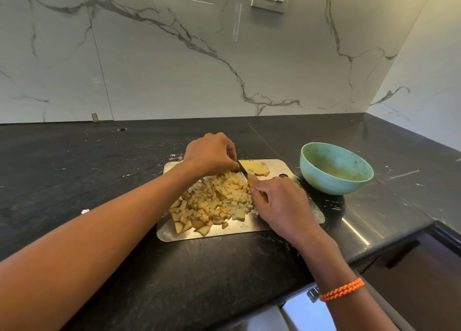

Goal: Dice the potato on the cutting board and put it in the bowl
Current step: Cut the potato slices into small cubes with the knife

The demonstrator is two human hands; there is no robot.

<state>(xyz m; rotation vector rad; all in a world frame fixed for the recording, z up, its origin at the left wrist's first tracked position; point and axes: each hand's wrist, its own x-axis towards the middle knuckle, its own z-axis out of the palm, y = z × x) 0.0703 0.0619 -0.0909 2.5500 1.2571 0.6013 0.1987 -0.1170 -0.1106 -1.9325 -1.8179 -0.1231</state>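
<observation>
In the middle of the frame a shiny cutting board (294, 167) lies on the dark worktop (74, 168). A big heap of small potato cubes (212, 201) covers the middle of it. At the top edge of the board sits one flat potato piece (257, 169) that is not cut up yet.

The left hand (209, 153) curls its fingers down beside this piece, most likely to hold it so it does not slide. The right hand (282, 206) wraps its fingers tight round the yellow handle of a knife (243, 169). The blade points up the frame and meets the piece next to the left fingertips.

The green bowl (336, 168) waits just right of the board. It is close, so the cubes can go in easily. No cubes show in it yet, so I think the cutting is nearly done but the moving has not begun.
</observation>
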